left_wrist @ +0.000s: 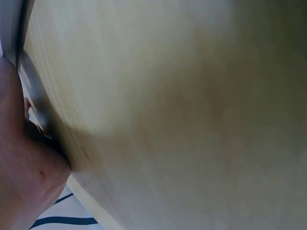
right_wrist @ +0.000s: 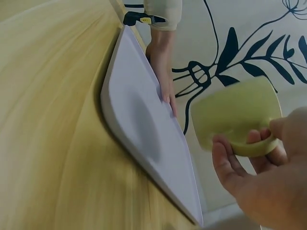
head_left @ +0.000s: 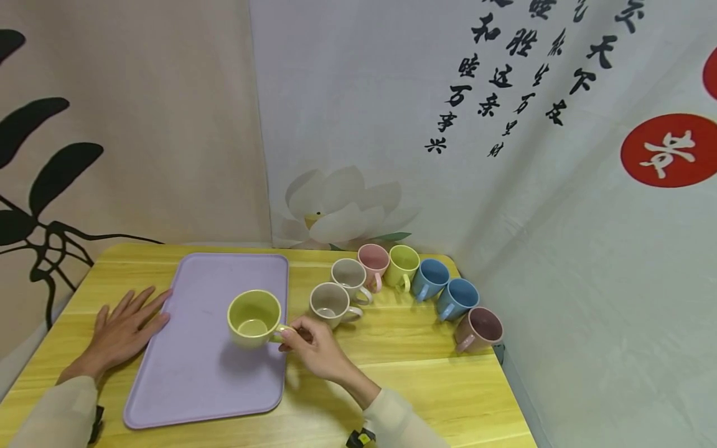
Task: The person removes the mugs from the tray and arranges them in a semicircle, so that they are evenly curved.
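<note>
Sleeved forearms enter from the near edge of the bench [head_left: 426, 386]. Right hand [head_left: 316, 348] pinches the handle of a yellow-green mug [head_left: 253, 318], fingers [right_wrist: 225, 165] curled round the loop; the wrist view shows the mug lifted clear above the lilac tray [head_left: 190, 373], upright, over the tray's right half. Left hand [head_left: 120, 333] lies flat, fingers released and spread, against the tray's left edge, in my judgement to steady it. Right of the tray, seven more mugs [head_left: 411, 283] stand in a curved row on the bench, handles toward the person, evidently for an easy grasp.
</note>
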`<state>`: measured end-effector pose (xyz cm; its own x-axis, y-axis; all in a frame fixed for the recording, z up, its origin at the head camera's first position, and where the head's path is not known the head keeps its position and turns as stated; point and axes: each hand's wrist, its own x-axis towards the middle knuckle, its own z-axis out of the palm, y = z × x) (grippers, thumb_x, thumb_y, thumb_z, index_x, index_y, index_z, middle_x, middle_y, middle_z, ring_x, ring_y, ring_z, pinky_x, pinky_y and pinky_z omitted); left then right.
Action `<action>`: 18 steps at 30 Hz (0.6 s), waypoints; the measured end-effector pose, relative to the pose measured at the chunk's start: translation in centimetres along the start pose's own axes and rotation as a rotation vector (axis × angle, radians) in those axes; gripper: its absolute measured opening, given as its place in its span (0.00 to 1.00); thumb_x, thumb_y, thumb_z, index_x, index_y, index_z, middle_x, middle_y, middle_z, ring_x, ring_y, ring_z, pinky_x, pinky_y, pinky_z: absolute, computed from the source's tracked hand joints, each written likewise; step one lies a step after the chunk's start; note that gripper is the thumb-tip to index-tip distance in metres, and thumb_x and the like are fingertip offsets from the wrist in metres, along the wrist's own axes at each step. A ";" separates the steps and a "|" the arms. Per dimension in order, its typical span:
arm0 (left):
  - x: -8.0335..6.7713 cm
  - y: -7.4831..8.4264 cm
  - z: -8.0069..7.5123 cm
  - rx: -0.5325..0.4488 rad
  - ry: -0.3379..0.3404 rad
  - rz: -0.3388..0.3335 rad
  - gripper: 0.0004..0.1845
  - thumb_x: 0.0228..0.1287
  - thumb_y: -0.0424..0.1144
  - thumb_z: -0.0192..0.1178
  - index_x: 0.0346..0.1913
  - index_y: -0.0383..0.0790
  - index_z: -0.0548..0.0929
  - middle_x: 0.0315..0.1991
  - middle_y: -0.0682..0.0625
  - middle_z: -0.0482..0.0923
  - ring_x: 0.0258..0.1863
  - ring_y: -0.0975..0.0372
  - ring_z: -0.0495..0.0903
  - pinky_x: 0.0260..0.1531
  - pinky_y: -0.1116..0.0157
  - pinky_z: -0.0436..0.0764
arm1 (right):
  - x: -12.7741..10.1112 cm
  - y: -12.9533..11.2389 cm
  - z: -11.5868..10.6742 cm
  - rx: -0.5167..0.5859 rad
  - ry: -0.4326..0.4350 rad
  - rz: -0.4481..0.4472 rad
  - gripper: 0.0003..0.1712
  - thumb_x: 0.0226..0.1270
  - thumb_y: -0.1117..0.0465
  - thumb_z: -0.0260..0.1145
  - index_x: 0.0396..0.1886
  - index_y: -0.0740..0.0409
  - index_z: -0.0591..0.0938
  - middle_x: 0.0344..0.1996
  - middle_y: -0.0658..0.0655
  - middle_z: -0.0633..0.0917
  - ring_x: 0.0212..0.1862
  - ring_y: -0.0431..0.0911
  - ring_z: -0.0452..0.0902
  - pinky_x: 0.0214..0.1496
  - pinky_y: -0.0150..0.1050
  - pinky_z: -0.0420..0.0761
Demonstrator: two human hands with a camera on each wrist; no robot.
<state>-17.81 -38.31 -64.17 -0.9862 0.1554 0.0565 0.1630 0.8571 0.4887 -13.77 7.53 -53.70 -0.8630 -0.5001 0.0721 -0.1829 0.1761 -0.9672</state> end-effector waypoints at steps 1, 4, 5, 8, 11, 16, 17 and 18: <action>0.0 0.0 0.0 -0.001 -0.002 0.001 0.37 0.92 0.58 0.47 0.94 0.55 0.53 0.92 0.26 0.45 0.89 0.21 0.35 0.76 0.13 0.26 | -0.4 0.1 -0.4 -0.001 -0.012 -0.002 0.17 0.90 0.58 0.63 0.51 0.72 0.84 0.47 0.77 0.93 0.51 0.75 0.93 0.57 0.50 0.96; 0.1 -0.2 0.0 -0.004 -0.008 0.001 0.37 0.92 0.59 0.47 0.94 0.56 0.52 0.93 0.27 0.44 0.89 0.21 0.34 0.75 0.13 0.26 | -1.5 0.4 -1.6 -0.009 -0.043 0.005 0.17 0.91 0.58 0.62 0.52 0.71 0.84 0.47 0.76 0.93 0.52 0.75 0.93 0.59 0.57 0.94; 0.1 -0.3 0.1 -0.005 -0.008 0.002 0.37 0.92 0.59 0.47 0.94 0.56 0.52 0.93 0.27 0.44 0.89 0.21 0.34 0.75 0.13 0.26 | -1.8 0.5 -2.0 -0.008 -0.051 0.007 0.17 0.91 0.58 0.62 0.52 0.71 0.84 0.48 0.76 0.93 0.52 0.75 0.93 0.60 0.59 0.94; 0.1 -0.5 0.2 -0.003 -0.005 0.002 0.37 0.92 0.59 0.47 0.94 0.57 0.52 0.93 0.28 0.43 0.90 0.21 0.33 0.76 0.14 0.24 | -2.7 0.9 -3.1 -0.012 -0.070 0.009 0.16 0.91 0.58 0.62 0.52 0.69 0.84 0.47 0.76 0.93 0.51 0.74 0.93 0.60 0.60 0.93; 0.2 -0.5 0.3 0.002 0.000 0.000 0.38 0.92 0.60 0.47 0.94 0.57 0.52 0.93 0.28 0.43 0.90 0.21 0.34 0.75 0.13 0.25 | -3.5 1.4 -4.4 -0.023 -0.082 -0.009 0.16 0.92 0.57 0.61 0.51 0.68 0.85 0.46 0.74 0.93 0.50 0.73 0.93 0.59 0.57 0.94; 0.2 -0.5 0.4 0.005 -0.005 -0.003 0.38 0.92 0.60 0.47 0.94 0.58 0.52 0.93 0.28 0.44 0.90 0.21 0.34 0.75 0.13 0.26 | -4.7 2.2 -6.5 -0.019 -0.091 -0.031 0.17 0.92 0.57 0.61 0.50 0.69 0.86 0.45 0.75 0.93 0.48 0.72 0.93 0.58 0.55 0.94; 0.2 -0.5 0.4 0.003 -0.006 -0.003 0.38 0.92 0.60 0.47 0.94 0.58 0.52 0.93 0.28 0.43 0.90 0.21 0.34 0.75 0.13 0.26 | -5.0 2.3 -6.9 -0.016 -0.091 -0.028 0.17 0.92 0.57 0.61 0.50 0.68 0.86 0.45 0.75 0.93 0.48 0.71 0.94 0.59 0.55 0.94; 0.2 -0.5 0.4 0.003 -0.005 -0.002 0.38 0.92 0.60 0.47 0.94 0.58 0.52 0.93 0.28 0.43 0.90 0.22 0.34 0.75 0.13 0.26 | -5.2 2.4 -7.3 -0.011 -0.092 -0.027 0.17 0.92 0.57 0.61 0.50 0.68 0.86 0.45 0.75 0.93 0.48 0.69 0.94 0.59 0.56 0.94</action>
<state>-18.09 -38.53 -64.78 -0.9865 0.1559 0.0506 0.1607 0.8592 0.4858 -13.12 16.73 -54.65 -0.8109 -0.5804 0.0754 -0.2112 0.1699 -0.9626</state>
